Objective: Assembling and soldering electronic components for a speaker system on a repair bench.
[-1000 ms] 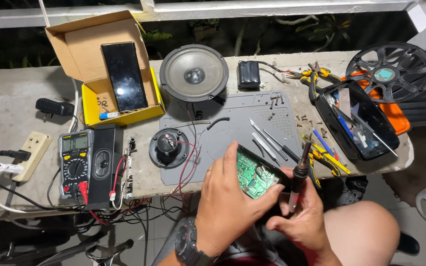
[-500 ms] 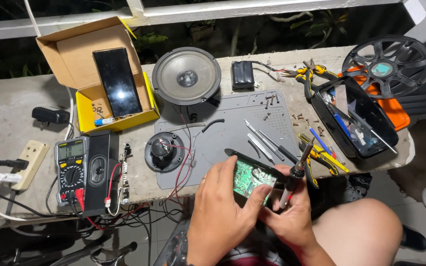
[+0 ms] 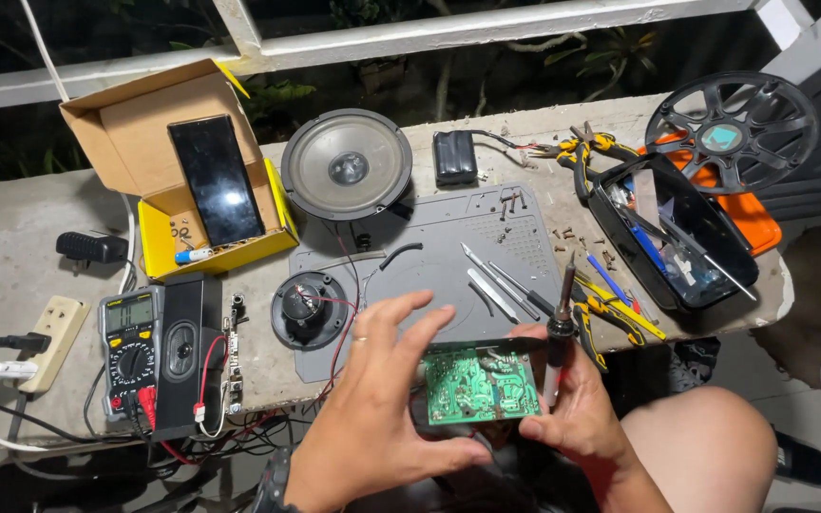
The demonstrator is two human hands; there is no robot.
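Observation:
A green circuit board (image 3: 480,384) is held over my lap at the front edge of the table. My left hand (image 3: 380,399) spreads its fingers over the board's left side and grips it from the left and below. My right hand (image 3: 577,408) supports the board's right edge and also holds a black soldering iron (image 3: 560,337), whose thin tip points up toward the grey work mat (image 3: 448,237).
On the mat lie tweezers and small screwdrivers (image 3: 504,283). A large speaker (image 3: 347,165), small speaker (image 3: 308,306), multimeter (image 3: 129,347), black speaker box (image 3: 181,353), open cardboard box with a phone (image 3: 213,179), battery holder (image 3: 455,158), black tool tray (image 3: 674,231), pliers (image 3: 610,318) and power strip (image 3: 49,342) surround it.
Both hands lifted the circuit board higher and turned its green face up toward the camera. The soldering iron swung from slanted to nearly upright, and my left fingers spread wider.

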